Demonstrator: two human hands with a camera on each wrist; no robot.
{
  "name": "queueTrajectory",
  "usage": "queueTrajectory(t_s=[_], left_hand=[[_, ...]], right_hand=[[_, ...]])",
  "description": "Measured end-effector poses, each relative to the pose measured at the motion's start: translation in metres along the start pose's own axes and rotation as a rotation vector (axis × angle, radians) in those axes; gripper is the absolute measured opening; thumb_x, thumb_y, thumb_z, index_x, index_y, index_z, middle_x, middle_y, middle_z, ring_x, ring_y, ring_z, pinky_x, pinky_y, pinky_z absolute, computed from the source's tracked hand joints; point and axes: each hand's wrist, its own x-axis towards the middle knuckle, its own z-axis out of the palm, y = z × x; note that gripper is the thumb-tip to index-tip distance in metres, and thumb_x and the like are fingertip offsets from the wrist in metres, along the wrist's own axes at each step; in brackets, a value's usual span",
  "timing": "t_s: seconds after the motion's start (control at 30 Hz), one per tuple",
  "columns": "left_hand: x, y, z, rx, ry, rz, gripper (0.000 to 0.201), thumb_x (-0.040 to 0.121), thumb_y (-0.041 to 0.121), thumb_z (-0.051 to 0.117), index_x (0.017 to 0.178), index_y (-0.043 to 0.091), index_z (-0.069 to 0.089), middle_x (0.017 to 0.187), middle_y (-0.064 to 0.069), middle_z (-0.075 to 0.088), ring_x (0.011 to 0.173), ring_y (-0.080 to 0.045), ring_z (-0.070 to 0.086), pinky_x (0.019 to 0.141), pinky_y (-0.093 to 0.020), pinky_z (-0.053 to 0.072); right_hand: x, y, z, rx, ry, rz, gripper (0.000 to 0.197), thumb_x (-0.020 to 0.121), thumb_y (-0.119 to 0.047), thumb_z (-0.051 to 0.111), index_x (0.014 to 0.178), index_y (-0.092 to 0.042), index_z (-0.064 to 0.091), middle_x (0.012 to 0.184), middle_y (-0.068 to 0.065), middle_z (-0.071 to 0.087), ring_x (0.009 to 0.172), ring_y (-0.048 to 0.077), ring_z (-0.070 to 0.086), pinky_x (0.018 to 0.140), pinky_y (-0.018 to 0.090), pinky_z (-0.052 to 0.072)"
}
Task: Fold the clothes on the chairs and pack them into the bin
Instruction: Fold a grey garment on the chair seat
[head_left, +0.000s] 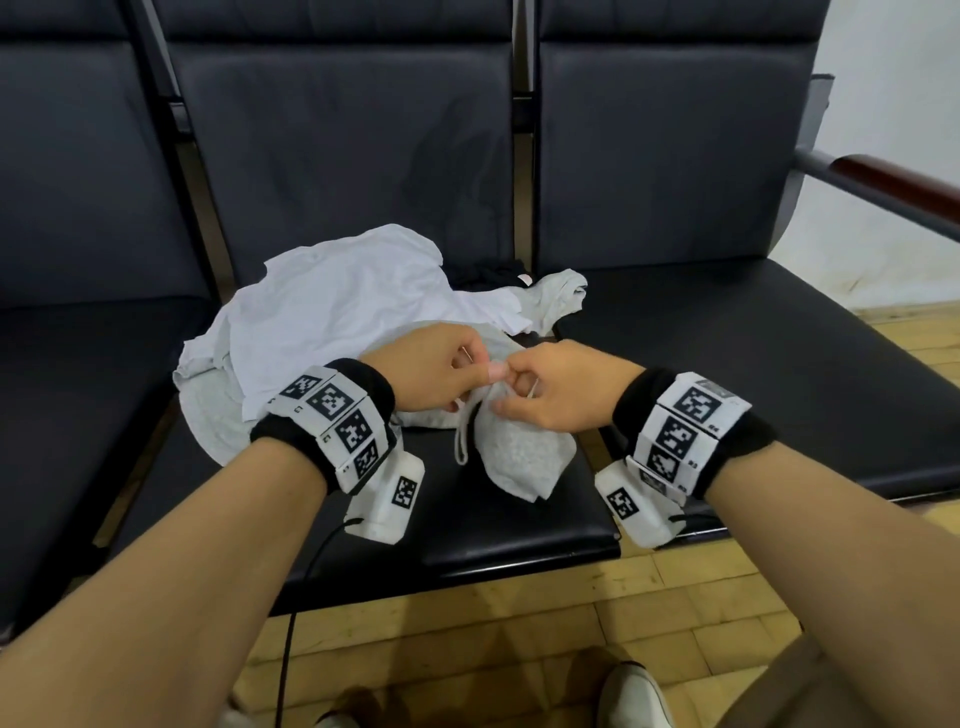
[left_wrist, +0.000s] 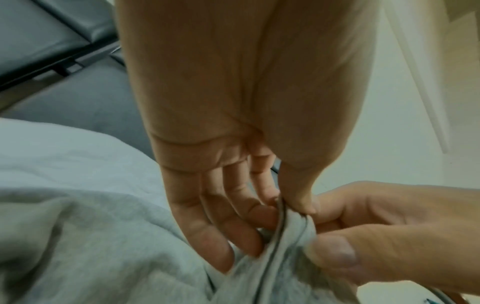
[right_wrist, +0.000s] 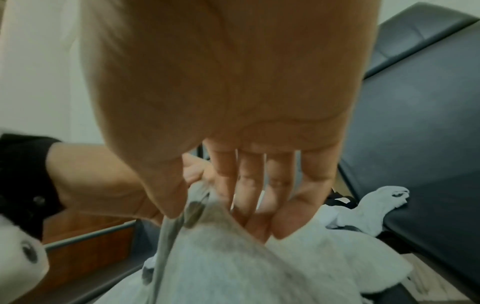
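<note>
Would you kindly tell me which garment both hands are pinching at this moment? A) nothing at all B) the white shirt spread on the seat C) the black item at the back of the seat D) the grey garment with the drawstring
D: the left hand and right hand both pinch the top edge of the grey garment, whose drawstring hangs below.

Three dark chairs stand in a row: one chair (head_left: 78, 364) at the left of the frame, one middle chair (head_left: 519, 519) and one right chair (head_left: 727, 364). Four clothes lie in the middle of the frame: one white shirt (head_left: 337, 312), one grey garment (head_left: 519, 457) with one white drawstring (head_left: 460, 441), one pale grey piece (head_left: 558, 296) and one black piece (head_left: 488, 273). Two hands show, the left hand (head_left: 431, 369) and the right hand (head_left: 561, 387). Each arm wears one wristband, two in all. At the bottom is one white shoe (head_left: 631, 696).
</note>
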Motion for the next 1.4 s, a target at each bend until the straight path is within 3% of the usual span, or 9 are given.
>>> queueTrajectory(t_s=[0.17,0.33,0.57,0.77,0.87,0.97,1.1,1.27,1.4], left_hand=[[0.003,0.008,0.001,-0.141,-0.005,0.023,0.026,0.092,0.028,0.077,0.105,0.007,0.066,0.088,-0.006,0.072,0.070,-0.008,0.069,0.073,-0.022,0.061],[0.001,0.004,-0.010,-0.183,0.005,0.011,0.033,0.082,0.034,0.084,0.103,0.014,0.068,0.070,0.004,0.074,0.069,-0.008,0.074,0.071,-0.018,0.059],[-0.003,0.014,-0.014,0.026,-0.048,0.099,0.026,0.091,0.040,0.074,0.085,0.015,0.075,0.058,0.020,0.063,0.059,0.003,0.061,0.065,-0.010,0.050],[-0.006,0.017,-0.017,-0.388,-0.071,0.078,0.059,0.097,0.051,0.062,0.088,-0.007,0.055,0.085,-0.006,0.054,0.083,-0.021,0.051,0.083,-0.035,0.050],[-0.009,0.037,-0.023,-0.710,0.129,0.032,0.045,0.106,0.033,0.054,0.072,0.005,0.063,0.071,-0.002,0.062,0.073,-0.011,0.060,0.074,-0.023,0.050],[-0.007,0.039,-0.038,-0.484,0.323,0.079,0.057,0.105,0.050,0.050,0.081,-0.003,0.055,0.071,0.000,0.057,0.072,-0.010,0.057,0.076,-0.034,0.055],[-0.012,0.020,-0.045,-0.048,0.368,0.074,0.035,0.096,0.052,0.065,0.081,0.020,0.065,0.069,0.017,0.060,0.063,0.003,0.053,0.064,-0.007,0.039],[-0.017,0.014,-0.051,-0.047,0.417,0.124,0.023,0.093,0.043,0.073,0.085,0.021,0.071,0.079,0.005,0.065,0.071,-0.002,0.057,0.070,-0.022,0.046],[-0.028,0.039,-0.049,-0.329,0.405,0.276,0.022,0.102,0.036,0.064,0.103,0.019,0.078,0.100,-0.005,0.078,0.100,-0.022,0.072,0.092,-0.040,0.057]], right_hand=[[0.002,-0.002,0.001,-0.042,0.054,-0.038,0.028,0.096,-0.038,0.059,0.092,-0.011,0.067,0.079,0.004,0.069,0.074,0.020,0.066,0.072,0.036,0.058],[-0.001,0.004,-0.011,0.007,0.063,-0.006,0.024,0.097,-0.023,0.055,0.087,-0.003,0.066,0.068,0.001,0.057,0.062,0.014,0.051,0.062,0.029,0.046],[-0.002,0.001,-0.017,0.001,0.187,0.024,0.016,0.091,-0.019,0.057,0.086,-0.029,0.069,0.071,-0.012,0.058,0.065,0.008,0.055,0.060,0.022,0.042],[-0.001,0.004,-0.019,-0.139,0.275,0.120,0.024,0.088,-0.019,0.056,0.067,-0.026,0.046,0.079,-0.004,0.055,0.076,0.024,0.058,0.062,0.034,0.043],[-0.002,0.007,-0.026,-0.103,0.355,0.167,0.015,0.086,-0.015,0.057,0.075,-0.024,0.051,0.089,0.000,0.057,0.084,0.029,0.060,0.066,0.035,0.045],[-0.004,0.019,-0.038,-0.012,0.458,0.148,0.016,0.085,-0.011,0.059,0.090,-0.026,0.058,0.099,0.001,0.057,0.094,0.028,0.059,0.079,0.039,0.052],[-0.014,0.034,-0.052,0.122,0.503,0.108,0.023,0.090,-0.009,0.058,0.105,-0.026,0.063,0.106,-0.003,0.064,0.094,0.018,0.062,0.083,0.033,0.052],[-0.022,0.036,-0.051,0.097,0.381,0.024,0.018,0.094,-0.021,0.055,0.090,-0.037,0.061,0.085,-0.012,0.066,0.078,0.007,0.062,0.070,0.027,0.044],[-0.019,0.031,-0.046,0.253,0.212,0.028,0.029,0.089,-0.043,0.065,0.117,-0.039,0.064,0.116,-0.011,0.068,0.105,0.005,0.064,0.090,0.028,0.052]])
